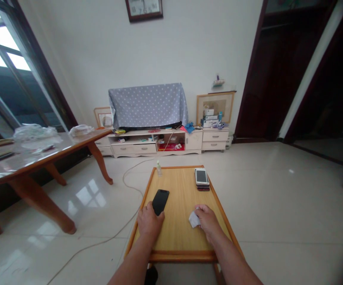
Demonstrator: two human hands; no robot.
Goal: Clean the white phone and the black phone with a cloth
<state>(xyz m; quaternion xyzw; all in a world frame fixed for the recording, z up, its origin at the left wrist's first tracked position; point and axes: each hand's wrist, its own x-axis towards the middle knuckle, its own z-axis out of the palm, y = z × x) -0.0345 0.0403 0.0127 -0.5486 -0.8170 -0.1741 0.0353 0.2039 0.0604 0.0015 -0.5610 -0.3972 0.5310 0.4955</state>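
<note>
My left hand [150, 221] grips the lower end of a black smartphone [161, 201], thumb on one side and fingers on the other, over the left part of a small wooden table [180, 237]. In my right hand [206, 218] a folded white cloth or tissue [194, 219] is pinched between thumb and fingers, above the table's right side. Beyond that hand lies a stack of phones [201, 178], a white one with a grey screen on top. A small clear spray bottle [159, 168] stands upright at the far left corner.
A larger wooden table [82, 143] with plastic bags [35, 132] stands to the left. A cable [100, 242] runs over the tiled floor beside the small table. Against the wall is a low white cabinet [193, 141], with a dotted grey cloth [147, 106] draped over something on it.
</note>
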